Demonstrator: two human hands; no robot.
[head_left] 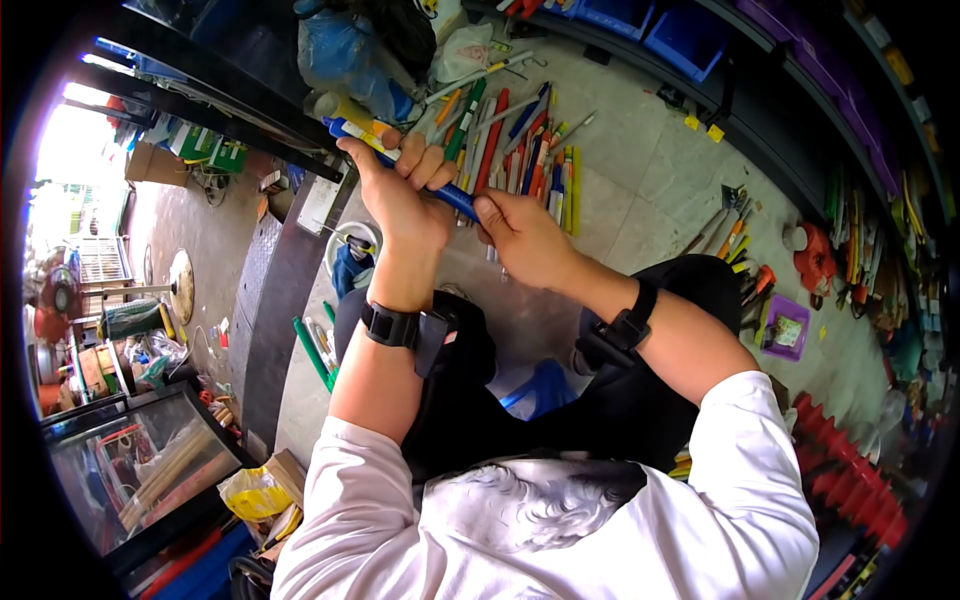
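Note:
A long blue rod (458, 201) with a pale label near its far end slants across in front of me, its far left end higher in view. My left hand (408, 195) has its fingers wrapped round the rod's middle. Closed on the near end is my right hand (528, 238), the thumb pressed along it. Just beyond both hands, a pile of coloured rods (490, 137) in red, green, blue and orange lies on the tiled floor. Beside my left wrist stands a white round tub (372, 236) with dark blue cloth in it.
Blue bins (690, 42) line a dark shelf at the far right. A purple tray (786, 328) and a red object (815, 258) sit on the floor at right. Green rods (312, 352) lie left of my knee. A glass-topped case (140, 470) stands lower left.

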